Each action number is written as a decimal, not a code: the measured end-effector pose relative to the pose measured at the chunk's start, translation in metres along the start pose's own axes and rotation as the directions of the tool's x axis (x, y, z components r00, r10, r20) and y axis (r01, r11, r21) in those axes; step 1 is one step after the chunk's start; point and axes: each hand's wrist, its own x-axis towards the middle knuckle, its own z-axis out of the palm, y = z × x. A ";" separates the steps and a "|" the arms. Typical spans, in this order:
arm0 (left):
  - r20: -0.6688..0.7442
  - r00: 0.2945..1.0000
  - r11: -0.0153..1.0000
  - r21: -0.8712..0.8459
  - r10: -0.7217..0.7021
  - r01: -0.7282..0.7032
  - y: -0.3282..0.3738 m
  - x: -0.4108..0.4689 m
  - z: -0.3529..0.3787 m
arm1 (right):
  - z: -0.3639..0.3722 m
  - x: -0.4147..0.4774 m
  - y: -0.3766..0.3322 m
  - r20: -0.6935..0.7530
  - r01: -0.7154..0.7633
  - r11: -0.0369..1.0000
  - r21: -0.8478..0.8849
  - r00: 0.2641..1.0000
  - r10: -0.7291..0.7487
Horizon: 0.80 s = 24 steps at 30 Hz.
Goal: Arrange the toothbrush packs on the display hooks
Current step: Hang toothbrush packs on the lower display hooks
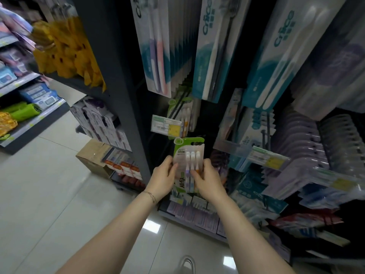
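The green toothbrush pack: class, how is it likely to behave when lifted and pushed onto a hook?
The green toothbrush pack probably feels light: the left hand and right hand hold it with fingertips. Its card stands unbent above the hands, so likely fairly stiff. Its glossy blister may be slippery.

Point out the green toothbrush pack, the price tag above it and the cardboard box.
green toothbrush pack (189, 153), head view, blister front
price tag (166, 125), head view, label centre
cardboard box (93, 150), head view, top flap
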 end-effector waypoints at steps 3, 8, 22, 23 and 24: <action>0.019 1.000 1.000 0.012 -0.024 0.023 -0.011 0.010 -0.002 | 0.007 0.013 0.001 0.027 -0.001 0.999 -0.042 1.000 0.002; 0.057 0.992 0.988 -0.098 -0.114 0.119 -0.034 0.034 -0.008 | 0.018 0.039 -0.008 0.052 -0.019 0.994 -0.108 0.998 0.025; 0.197 0.971 0.803 -0.551 -0.138 0.226 -0.013 0.085 -0.027 | 0.016 0.080 -0.045 -0.140 0.056 0.985 -0.166 0.987 -0.079; 0.212 0.968 0.800 -0.554 -0.133 0.231 -0.013 0.087 -0.026 | 0.015 0.079 -0.046 -0.153 0.050 0.985 -0.167 0.985 -0.076; 0.225 0.965 0.799 -0.552 -0.132 0.238 -0.013 0.088 -0.026 | 0.015 0.079 -0.046 -0.164 0.045 0.984 -0.170 0.984 -0.074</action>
